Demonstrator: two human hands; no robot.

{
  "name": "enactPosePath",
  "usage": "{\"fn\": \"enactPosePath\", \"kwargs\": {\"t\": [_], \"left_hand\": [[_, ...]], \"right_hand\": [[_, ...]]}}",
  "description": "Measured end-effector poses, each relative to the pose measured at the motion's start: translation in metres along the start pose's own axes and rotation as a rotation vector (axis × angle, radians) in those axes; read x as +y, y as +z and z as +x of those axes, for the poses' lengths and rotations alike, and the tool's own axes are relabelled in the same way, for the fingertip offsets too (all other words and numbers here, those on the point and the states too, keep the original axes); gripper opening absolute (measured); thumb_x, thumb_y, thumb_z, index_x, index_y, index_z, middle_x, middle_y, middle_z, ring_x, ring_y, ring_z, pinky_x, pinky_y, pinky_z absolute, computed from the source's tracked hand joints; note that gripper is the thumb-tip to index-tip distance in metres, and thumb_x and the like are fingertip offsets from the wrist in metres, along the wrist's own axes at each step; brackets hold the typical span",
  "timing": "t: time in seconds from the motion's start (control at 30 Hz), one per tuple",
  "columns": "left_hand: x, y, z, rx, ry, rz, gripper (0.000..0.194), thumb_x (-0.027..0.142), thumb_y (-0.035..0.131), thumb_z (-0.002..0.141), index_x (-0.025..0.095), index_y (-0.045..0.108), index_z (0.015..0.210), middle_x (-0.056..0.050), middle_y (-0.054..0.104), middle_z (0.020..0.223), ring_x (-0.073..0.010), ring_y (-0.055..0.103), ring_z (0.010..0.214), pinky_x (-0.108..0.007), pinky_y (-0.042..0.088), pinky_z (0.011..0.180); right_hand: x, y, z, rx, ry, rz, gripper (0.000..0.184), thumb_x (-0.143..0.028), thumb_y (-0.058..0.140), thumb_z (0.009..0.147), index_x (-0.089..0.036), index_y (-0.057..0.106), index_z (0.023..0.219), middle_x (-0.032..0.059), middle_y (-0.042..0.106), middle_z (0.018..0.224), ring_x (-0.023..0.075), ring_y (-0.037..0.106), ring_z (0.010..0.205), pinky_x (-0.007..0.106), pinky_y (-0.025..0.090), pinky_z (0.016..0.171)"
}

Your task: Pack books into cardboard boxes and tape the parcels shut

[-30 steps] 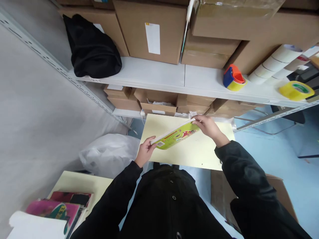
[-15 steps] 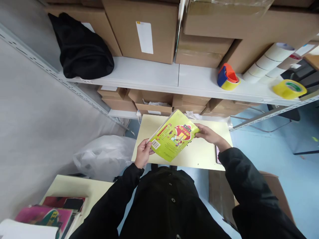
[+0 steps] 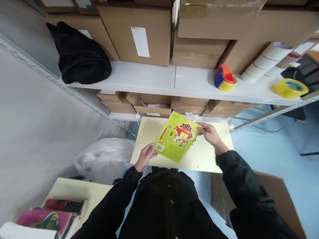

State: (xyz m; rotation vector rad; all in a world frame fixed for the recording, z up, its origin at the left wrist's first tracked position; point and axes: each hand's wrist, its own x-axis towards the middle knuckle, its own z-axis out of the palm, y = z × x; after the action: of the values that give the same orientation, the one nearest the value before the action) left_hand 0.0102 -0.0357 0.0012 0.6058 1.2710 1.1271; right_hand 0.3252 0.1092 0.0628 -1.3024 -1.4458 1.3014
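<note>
A lime-green book [image 3: 171,141], its cover printed with a red title shape, a cartoon scene and a barcode, is held tilted above a pale yellow table [image 3: 144,132]. On its right edge, my right hand [image 3: 210,134] is closed, thumb on top of the cover. My left hand [image 3: 145,156] has its fingers at the barcode corner on the lower left, closed lightly on the edge. Parts of those fingers are hidden by the book.
Ahead is a shelf [image 3: 144,74] with cardboard boxes [image 3: 139,36], a black cloth bundle [image 3: 83,56], a tape dispenser [image 3: 225,79] and yellow tape [image 3: 290,88]. A plastic bag [image 3: 104,159] lies left. Several books [image 3: 47,219] rest lower left; an open carton [image 3: 271,192] stands right.
The book has shifted slightly right and turned flatter to my view, so its page edge no longer shows. Both hands have moved a little to the right with it.
</note>
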Motion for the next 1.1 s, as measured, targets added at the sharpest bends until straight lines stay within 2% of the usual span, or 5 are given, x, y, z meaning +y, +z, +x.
{"fn": "enactPosePath", "kwargs": {"t": [0.27, 0.43, 0.6, 0.9, 1.1], "left_hand": [[-0.003, -0.001, 0.003, 0.079, 0.027, 0.102, 0.065, 0.053, 0.08, 0.059, 0.014, 0.068, 0.11, -0.007, 0.074, 0.093, -0.0205, 0.07, 0.08, -0.04, 0.057, 0.084], [-0.002, -0.006, 0.005, 0.173, 0.028, 0.053, 0.057, 0.047, 0.079, 0.064, 0.015, 0.067, 0.11, -0.006, 0.074, 0.089, -0.0146, 0.068, 0.066, -0.038, 0.059, 0.077], [0.0, -0.015, 0.005, 0.187, -0.056, -0.034, 0.05, 0.038, 0.081, 0.065, 0.014, 0.067, 0.107, -0.004, 0.073, 0.08, -0.0098, 0.064, 0.056, -0.031, 0.059, 0.069], [-0.005, -0.01, 0.001, -0.08, -0.364, -0.112, 0.03, 0.029, 0.077, 0.073, 0.014, 0.069, 0.098, -0.005, 0.072, 0.079, -0.0123, 0.066, 0.064, -0.024, 0.053, 0.065], [-0.008, -0.006, 0.0, -0.157, -0.448, -0.097, 0.045, 0.051, 0.064, 0.08, 0.016, 0.065, 0.107, -0.014, 0.071, 0.102, -0.0218, 0.068, 0.092, -0.032, 0.05, 0.082]], "right_hand": [[0.016, 0.016, 0.003, 0.11, 0.014, -0.104, 0.044, -0.049, 0.068, 0.071, -0.016, 0.07, 0.099, 0.0055, 0.07, 0.08, 0.0175, 0.062, 0.062, 0.036, 0.057, 0.058], [0.013, 0.014, 0.002, 0.014, -0.067, -0.017, 0.051, -0.045, 0.066, 0.074, -0.02, 0.061, 0.118, -0.001, 0.065, 0.067, 0.0158, 0.059, 0.061, 0.034, 0.055, 0.061], [0.001, 0.002, -0.004, -0.16, -0.155, 0.025, 0.029, -0.036, 0.062, 0.078, -0.026, 0.069, 0.104, 0.0041, 0.069, 0.106, 0.0218, 0.063, 0.095, 0.039, 0.052, 0.083], [-0.022, 0.004, 0.003, -0.137, -0.44, -0.163, 0.024, -0.046, 0.07, 0.076, -0.025, 0.071, 0.089, 0.0083, 0.064, 0.106, 0.0241, 0.059, 0.104, 0.041, 0.048, 0.091], [-0.039, 0.012, 0.012, -0.169, -0.321, -0.148, 0.033, -0.052, 0.067, 0.075, -0.019, 0.068, 0.079, 0.0039, 0.068, 0.075, 0.0184, 0.062, 0.07, 0.033, 0.051, 0.066]]}}
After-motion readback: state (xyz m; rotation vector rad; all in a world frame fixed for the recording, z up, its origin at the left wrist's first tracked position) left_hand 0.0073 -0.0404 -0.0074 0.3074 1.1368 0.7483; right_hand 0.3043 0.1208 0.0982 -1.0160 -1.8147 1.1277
